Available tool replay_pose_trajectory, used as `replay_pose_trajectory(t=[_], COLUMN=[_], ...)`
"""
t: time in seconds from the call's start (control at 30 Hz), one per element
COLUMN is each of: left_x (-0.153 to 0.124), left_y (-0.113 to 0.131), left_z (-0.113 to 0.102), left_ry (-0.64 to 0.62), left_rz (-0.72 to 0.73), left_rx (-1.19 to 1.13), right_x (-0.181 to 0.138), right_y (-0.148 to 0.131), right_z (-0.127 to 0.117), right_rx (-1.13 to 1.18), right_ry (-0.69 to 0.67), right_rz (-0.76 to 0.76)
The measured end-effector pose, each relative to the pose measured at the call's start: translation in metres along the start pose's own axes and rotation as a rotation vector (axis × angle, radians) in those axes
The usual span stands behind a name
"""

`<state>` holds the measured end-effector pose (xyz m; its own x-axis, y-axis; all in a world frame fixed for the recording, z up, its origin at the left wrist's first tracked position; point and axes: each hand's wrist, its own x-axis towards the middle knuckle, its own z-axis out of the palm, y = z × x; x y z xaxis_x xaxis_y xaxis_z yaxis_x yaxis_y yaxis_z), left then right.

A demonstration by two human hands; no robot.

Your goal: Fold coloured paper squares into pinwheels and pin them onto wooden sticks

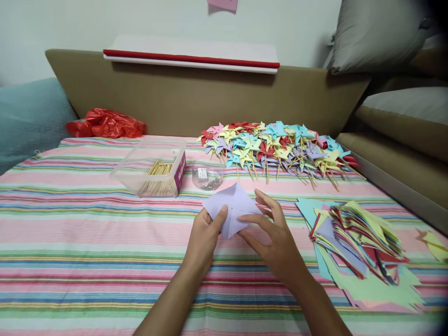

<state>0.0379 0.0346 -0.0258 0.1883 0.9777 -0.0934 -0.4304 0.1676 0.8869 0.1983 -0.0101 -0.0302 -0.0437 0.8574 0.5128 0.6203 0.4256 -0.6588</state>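
A lilac paper square, partly folded, is held just above the striped cloth. My left hand pinches its left corner between thumb and fingers. My right hand rests on its right side, index finger pressing a flap toward the middle, the other fingers spread. Behind the paper stands a small clear cup with small metal bits in it. A clear plastic box of thin wooden sticks lies to the left of the cup.
A heap of finished paper pinwheels on sticks lies at the back right. A stack of cut coloured paper sits to my right. A red plastic bag lies far left by the sofa back.
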Motion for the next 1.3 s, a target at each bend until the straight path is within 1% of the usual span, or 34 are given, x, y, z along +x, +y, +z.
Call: replay_pose_trajectory(t=[0.1, 0.3, 0.53, 0.73, 0.97, 1.3], left_x=[-0.002, -0.003, -0.006, -0.006, -0.007, -0.007], left_y=[-0.001, -0.003, -0.003, -0.001, 0.001, 0.002], left_z=[0.000, 0.003, 0.007, 0.008, 0.011, 0.007], left_ry=[-0.013, -0.030, -0.071, -0.085, -0.084, -0.080], left_rz=[0.030, 0.043, 0.044, 0.028, 0.036, 0.048], left_rx=[0.037, 0.096, 0.143, 0.248, 0.252, 0.312], right_x=[0.001, 0.003, 0.003, 0.005, 0.004, 0.002], right_y=[-0.004, -0.007, -0.012, -0.012, -0.011, -0.009], right_z=[0.000, 0.003, 0.011, 0.012, 0.012, 0.012], right_rx=[0.028, 0.181, 0.418, 0.442, 0.410, 0.365], right_ry=[0.049, 0.111, 0.209, 0.246, 0.244, 0.232], right_rz=[0.006, 0.228, 0.399, 0.386, 0.368, 0.374])
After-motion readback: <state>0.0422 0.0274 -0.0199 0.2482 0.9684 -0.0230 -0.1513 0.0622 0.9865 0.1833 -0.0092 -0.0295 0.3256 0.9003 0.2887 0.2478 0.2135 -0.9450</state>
